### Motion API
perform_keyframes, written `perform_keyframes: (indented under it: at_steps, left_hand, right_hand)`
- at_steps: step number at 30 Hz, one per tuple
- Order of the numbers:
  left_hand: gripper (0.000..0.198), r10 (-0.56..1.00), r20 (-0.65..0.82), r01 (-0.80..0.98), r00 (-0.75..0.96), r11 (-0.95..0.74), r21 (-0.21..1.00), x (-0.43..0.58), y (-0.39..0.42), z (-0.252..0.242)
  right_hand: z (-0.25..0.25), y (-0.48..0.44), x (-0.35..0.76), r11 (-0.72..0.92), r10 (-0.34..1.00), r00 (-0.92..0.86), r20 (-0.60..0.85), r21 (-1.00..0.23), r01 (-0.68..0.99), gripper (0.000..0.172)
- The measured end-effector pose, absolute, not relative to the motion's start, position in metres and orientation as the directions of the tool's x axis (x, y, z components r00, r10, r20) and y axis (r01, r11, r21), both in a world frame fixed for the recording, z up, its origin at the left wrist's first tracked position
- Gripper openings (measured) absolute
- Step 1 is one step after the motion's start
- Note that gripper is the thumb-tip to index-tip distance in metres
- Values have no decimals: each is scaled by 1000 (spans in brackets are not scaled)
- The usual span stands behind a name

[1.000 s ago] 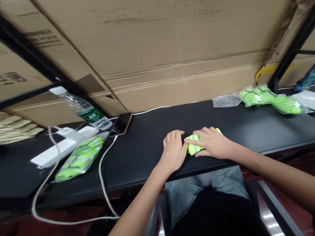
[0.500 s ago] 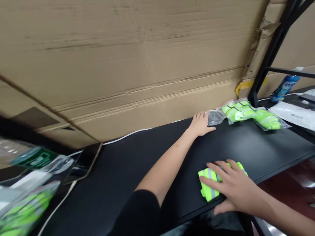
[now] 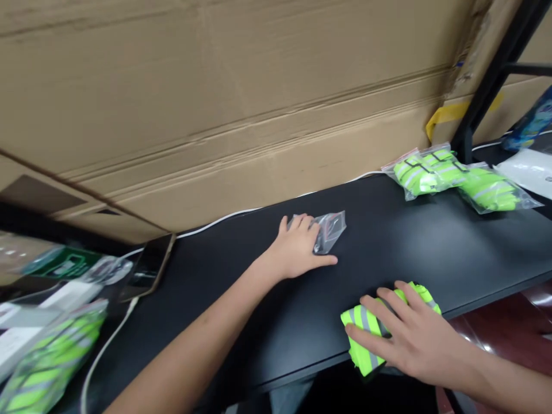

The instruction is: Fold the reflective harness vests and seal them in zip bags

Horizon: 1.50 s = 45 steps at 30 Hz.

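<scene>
The left hand (image 3: 297, 253) lies flat, fingers spread over one end of an empty clear bag (image 3: 331, 229), pressing it down rather than clutching it. Half a second ago this hand was stretched out beside the bagged vests (image 3: 431, 171), far to its right. Hand and bag have since come back to mid-tabletop (image 3: 409, 247). Nearer the person, the right hand (image 3: 407, 339) stays open, palm down on the folded green vest (image 3: 360, 348). Bag and vest now lie near each other, not touching.

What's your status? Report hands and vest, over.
Left hand flat on clear bag, open. Right hand pressing folded vest at front edge of table, open. Bagged vests far right, out of the way.
</scene>
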<state>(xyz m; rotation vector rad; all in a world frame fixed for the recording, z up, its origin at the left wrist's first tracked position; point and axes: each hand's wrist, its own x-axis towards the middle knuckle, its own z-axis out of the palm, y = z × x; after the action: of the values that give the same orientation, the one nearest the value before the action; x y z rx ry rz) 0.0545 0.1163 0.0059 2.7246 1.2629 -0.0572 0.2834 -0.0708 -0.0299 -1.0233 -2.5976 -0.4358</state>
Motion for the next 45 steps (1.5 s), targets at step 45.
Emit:
perform_keyframes:
  at_steps: [45]
  left_hand:
    - [108,801,33,772,597,-586,245,11,30,-2]
  right_hand:
    - [-21,-9,285,649,684,-600,416,28,760,38]
